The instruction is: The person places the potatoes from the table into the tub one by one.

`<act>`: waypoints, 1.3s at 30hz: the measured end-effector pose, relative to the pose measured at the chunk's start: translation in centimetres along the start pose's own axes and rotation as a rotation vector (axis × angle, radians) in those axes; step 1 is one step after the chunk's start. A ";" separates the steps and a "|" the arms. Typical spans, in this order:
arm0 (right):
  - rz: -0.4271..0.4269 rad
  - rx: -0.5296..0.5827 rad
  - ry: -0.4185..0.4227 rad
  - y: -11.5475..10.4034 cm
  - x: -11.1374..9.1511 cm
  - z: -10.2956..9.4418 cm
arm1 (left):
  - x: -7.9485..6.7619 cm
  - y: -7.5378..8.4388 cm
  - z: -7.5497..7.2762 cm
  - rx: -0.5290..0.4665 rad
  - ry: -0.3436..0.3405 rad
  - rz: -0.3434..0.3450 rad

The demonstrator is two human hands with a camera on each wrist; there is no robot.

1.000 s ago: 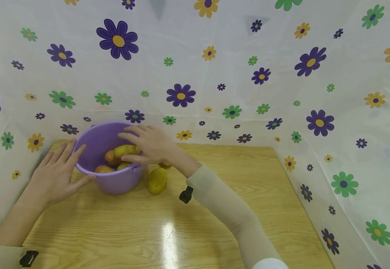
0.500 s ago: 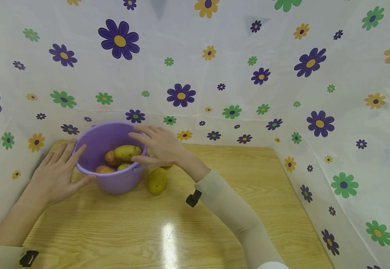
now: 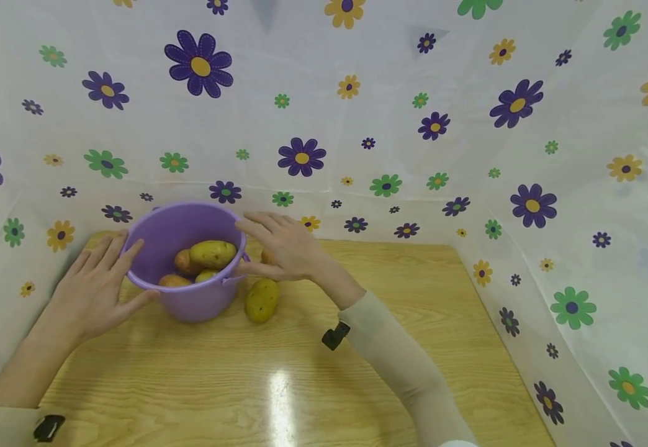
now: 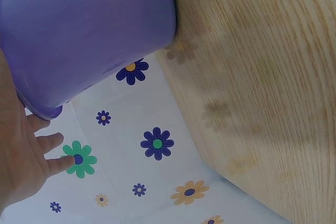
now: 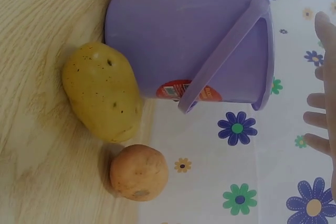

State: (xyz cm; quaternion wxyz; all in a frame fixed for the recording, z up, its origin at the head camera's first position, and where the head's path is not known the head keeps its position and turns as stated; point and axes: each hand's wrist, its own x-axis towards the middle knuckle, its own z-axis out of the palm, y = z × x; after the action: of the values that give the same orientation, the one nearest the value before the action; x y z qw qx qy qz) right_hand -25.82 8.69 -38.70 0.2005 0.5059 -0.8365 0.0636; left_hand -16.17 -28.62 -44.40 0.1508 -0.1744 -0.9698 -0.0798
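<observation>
A purple bucket stands at the back left of the table, several potatoes inside; a yellow potato lies uppermost. My left hand rests against the bucket's left rim with fingers spread. Just past the right rim hovers my right hand, fingers extended and holding nothing. In the right wrist view, that hand is apart from the bucket. Beside the bucket lie a large yellow potato and a rounder brownish potato, which the head view shows partly hidden behind my right hand.
The bucket's handle hangs down its right side. A wooden table spreads to the right and front. White flowered cloth walls in the back and both sides.
My right hand has moved right, from over the bucket's opening to beyond its right rim. My left hand, the bucket and the potatoes have stayed in place.
</observation>
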 end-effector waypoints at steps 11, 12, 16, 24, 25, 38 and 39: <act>0.044 0.027 0.021 1.1 -1.8 1.4 | 0.1 -0.2 0.1 -0.007 0.025 0.012; 0.047 0.030 0.021 1.2 -2.0 1.6 | 0.2 -0.3 0.1 -0.006 0.027 0.014; 0.074 0.035 0.002 1.8 -2.7 2.5 | 0.2 -0.3 0.1 -0.008 0.029 0.016; 0.149 0.042 -0.046 2.7 -4.0 4.3 | 0.2 -0.3 0.0 -0.006 0.010 0.010; 0.157 0.042 -0.054 2.7 -4.1 4.5 | 0.2 -0.2 0.0 -0.006 0.007 0.009; 0.243 0.012 -0.213 3.7 -5.2 7.4 | 0.1 -0.1 0.0 -0.002 -0.011 -0.003; 0.248 0.016 -0.214 3.7 -5.2 7.5 | 0.1 -0.1 0.0 -0.002 -0.010 -0.003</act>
State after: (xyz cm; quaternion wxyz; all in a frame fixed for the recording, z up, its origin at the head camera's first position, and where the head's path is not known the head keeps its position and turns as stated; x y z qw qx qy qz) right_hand -28.99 12.46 -47.29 0.0970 0.4041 -0.9087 0.0402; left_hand -16.31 -28.72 -44.37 0.1454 -0.1735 -0.9707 -0.0800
